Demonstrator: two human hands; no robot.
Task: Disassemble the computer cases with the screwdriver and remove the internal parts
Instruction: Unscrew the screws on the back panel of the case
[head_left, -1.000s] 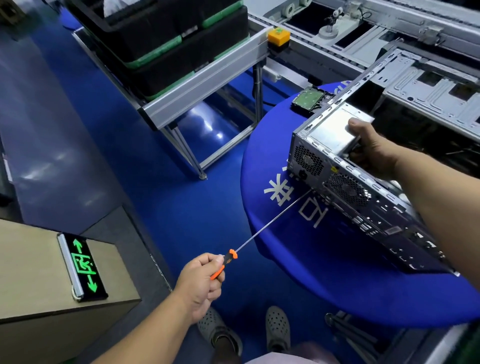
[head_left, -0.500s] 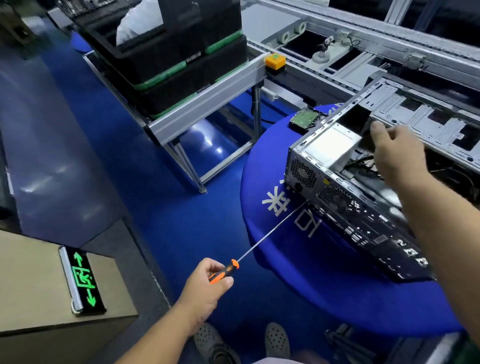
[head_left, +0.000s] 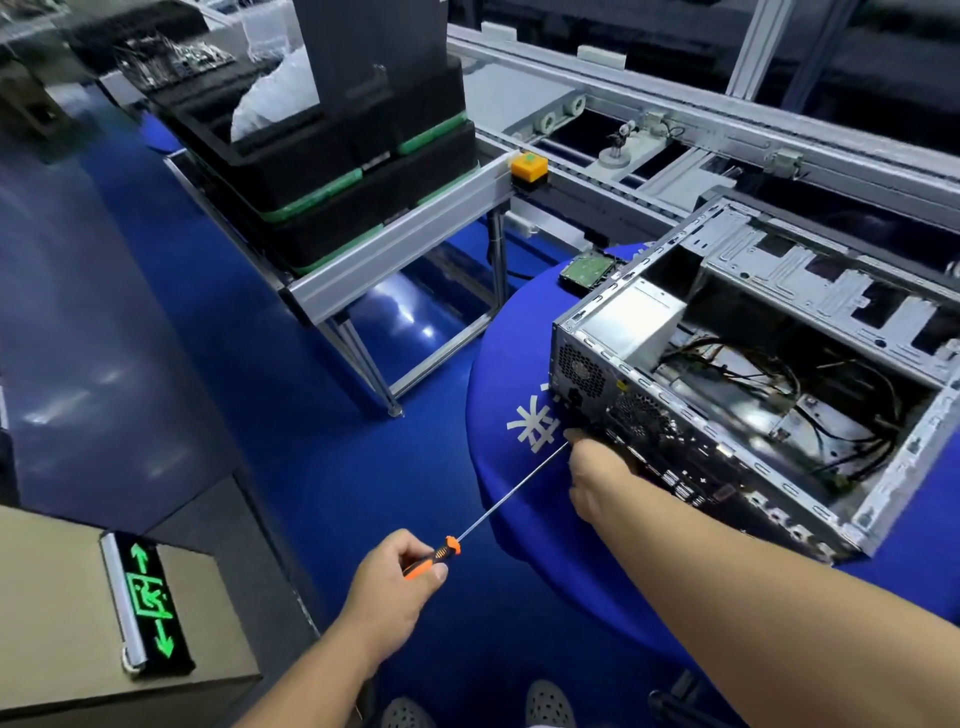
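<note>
Your left hand (head_left: 392, 577) grips the orange-and-black handle of a long-shafted screwdriver (head_left: 470, 530) at the lower centre, fingers curled round it; the thin steel shaft runs up and to the right, its tip meeting the rear panel of the computer case (head_left: 748, 395) near its lower left corner; your two grey perforated shoes (head_left: 550, 704) show at the bottom edge, on the glossy blue floor (head_left: 218, 364). Your right hand (head_left: 602, 475) reaches across from the right, forearm bare, and lies against the rear panel just beside the screwdriver tip; whether its fingers pinch anything there cannot be told, for the fingertips are hidden against the dark metal. The case lies on its side on the round bench (head_left: 519, 467) draped in blue cloth with a white emblem; its side cover is off, baring a silver power supply unit (head_left: 636, 325) in the near left corner and a tangle of black cables (head_left: 831, 395) over the floor of the chassis; two fan grilles pierce the rear panel. At your left a cardboard box (head_left: 57, 613) carries a green-lit exit sign (head_left: 148, 605) with arrows. Beyond the case a hard drive (head_left: 587, 269), circuit board up, lies on the far edge of the bench. Farther off, stacked black trays (head_left: 332, 171) with green edging sit on an aluminium-framed conveyor (head_left: 405, 249); an orange-yellow button box (head_left: 529, 167) stands at its corner.
</note>
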